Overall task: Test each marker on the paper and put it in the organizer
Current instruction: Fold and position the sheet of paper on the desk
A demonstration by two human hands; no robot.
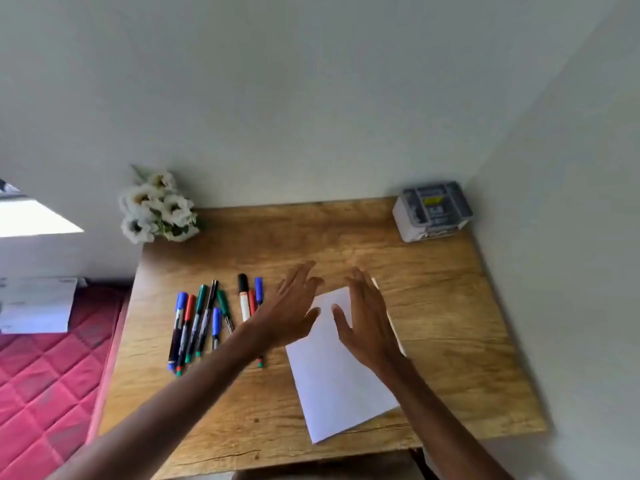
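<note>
Your markers (207, 323) lie side by side left of the paper (339, 386), long axes running away from you. Your left hand (291, 313) and right hand (367, 327) hover over its far end, fingers straight, holding nothing. The far-right organizer (433, 211) perhaps holds small parts; it is too blurred to tell.

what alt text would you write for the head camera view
A person's left hand and right hand, both open, reach over a white paper on a wooden table. Markers lie to its left; a grey organizer sits at the far right corner, white flowers far left.
</note>
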